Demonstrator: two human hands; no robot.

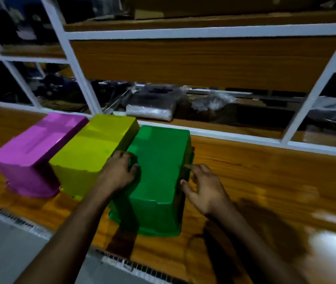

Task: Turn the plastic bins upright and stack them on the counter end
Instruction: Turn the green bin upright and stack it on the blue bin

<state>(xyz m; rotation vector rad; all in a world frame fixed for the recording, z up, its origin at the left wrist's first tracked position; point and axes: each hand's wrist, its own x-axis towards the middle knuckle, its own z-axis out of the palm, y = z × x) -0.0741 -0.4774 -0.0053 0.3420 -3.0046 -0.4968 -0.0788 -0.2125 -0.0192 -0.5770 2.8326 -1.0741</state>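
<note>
Three plastic bins lie upside down side by side on a wooden counter (pixel 255 181): a pink bin (pixel 32 152) on the left, a yellow bin (pixel 93 146) in the middle and a green bin (pixel 159 173) on the right. My left hand (pixel 120 173) rests on the green bin's upturned bottom at its left edge, fingers curled over it. My right hand (pixel 204 185) is at the bin's right edge, fingers spread and touching or nearly touching the side. Neither hand has the bin lifted.
Behind the counter stands a white-framed shelf unit (pixel 204 33) with wooden panels. Plastic-wrapped packages (pixel 152 105) lie on its lower shelf. The counter stretches bare to the right of the green bin. A grey floor (pixel 9 253) lies below the front edge.
</note>
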